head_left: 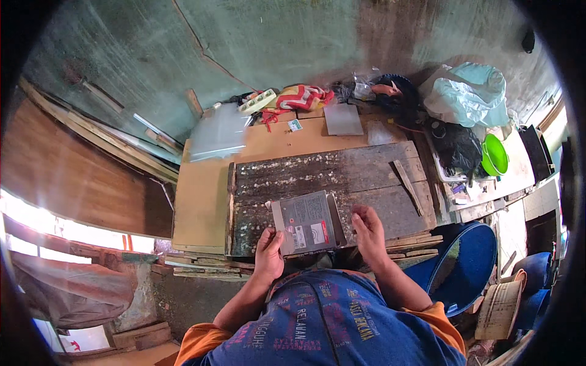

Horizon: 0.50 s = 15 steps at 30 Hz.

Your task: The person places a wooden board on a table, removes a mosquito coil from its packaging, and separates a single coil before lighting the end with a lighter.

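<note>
Lime-green plastic makes up the round bowl [495, 155] that stands tilted on its side at the right, next to a bulging black plastic bag [456, 148] whose contents are hidden. Behind them sits a large, crumpled whitish plastic bag [470, 94]; what fills it cannot be made out. Lower down, near the right forearm, a big blue plastic drum [479, 262] leans with its wide mouth showing, its inside too dim to read.

Between the two hands is a dark-grey printed cardboard box [307, 210], held over the near edge of a rough, dark wooden board [293, 177] speckled with pale spots. Its side flaps stand out to the left and right, and its printed panel faces up.

The left hand [268, 251] is closed in a pinch on the box's lower left edge, thumb on the near face. The right hand [369, 232] is half curled just beside the right flap, thumb and forefinger close together; whether they touch the cardboard or have hold of anything cannot be told.
</note>
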### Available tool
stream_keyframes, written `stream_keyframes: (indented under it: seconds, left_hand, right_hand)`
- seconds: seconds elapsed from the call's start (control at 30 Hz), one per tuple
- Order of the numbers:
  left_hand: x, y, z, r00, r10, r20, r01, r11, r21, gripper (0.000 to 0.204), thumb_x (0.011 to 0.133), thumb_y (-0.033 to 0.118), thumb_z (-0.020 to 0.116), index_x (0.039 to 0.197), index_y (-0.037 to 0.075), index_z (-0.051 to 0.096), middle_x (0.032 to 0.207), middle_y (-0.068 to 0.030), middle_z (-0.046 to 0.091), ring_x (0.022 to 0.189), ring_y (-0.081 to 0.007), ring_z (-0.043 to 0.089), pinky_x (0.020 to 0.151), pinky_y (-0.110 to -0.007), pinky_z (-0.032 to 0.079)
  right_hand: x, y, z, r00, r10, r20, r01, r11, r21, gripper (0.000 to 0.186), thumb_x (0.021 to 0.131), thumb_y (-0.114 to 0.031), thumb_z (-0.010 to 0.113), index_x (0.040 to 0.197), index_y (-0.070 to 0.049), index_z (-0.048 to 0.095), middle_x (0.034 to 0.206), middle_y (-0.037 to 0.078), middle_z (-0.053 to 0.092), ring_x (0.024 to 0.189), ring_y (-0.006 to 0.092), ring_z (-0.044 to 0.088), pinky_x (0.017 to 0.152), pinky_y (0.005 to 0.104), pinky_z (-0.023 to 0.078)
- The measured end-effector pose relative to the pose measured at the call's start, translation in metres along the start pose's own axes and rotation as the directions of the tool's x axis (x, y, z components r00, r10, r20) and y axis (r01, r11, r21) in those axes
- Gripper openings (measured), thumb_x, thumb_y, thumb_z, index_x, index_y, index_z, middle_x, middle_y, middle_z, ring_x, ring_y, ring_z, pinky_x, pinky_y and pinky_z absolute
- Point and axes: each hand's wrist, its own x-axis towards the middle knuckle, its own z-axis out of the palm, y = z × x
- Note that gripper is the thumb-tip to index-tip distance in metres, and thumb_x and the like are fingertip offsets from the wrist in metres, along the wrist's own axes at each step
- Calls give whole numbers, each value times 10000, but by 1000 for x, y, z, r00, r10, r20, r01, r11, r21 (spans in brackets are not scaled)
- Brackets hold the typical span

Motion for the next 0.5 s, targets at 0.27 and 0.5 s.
stream_keyframes:
  seconds: [0.27, 0.5]
  left_hand:
    - [-1, -5, 7, 1000, -22, -7, 22, 1000, 18, 47, 932, 109, 557, 930, 64, 544, 873, -8, 613, 833, -89, 560, 761, -255, 447]
    - [-2, -19, 8, 1000, 22, -5, -21, 994, 110, 58, 928, 106, 565, 935, 56, 538, 880, -7, 606, 813, -81, 536, 762, -238, 420]
  right_hand:
    - [-17, -5, -1, 821, 428, 377, -564, 707, 427, 82, 932, -136, 580, 873, -87, 551, 780, -56, 559, 679, 27, 497, 594, 196, 392]
    - [-16, 4, -8, 892, 318, 321, -412, 865, 286, 90, 910, -108, 612, 859, -101, 537, 721, -69, 517, 631, 9, 443, 538, 185, 342]
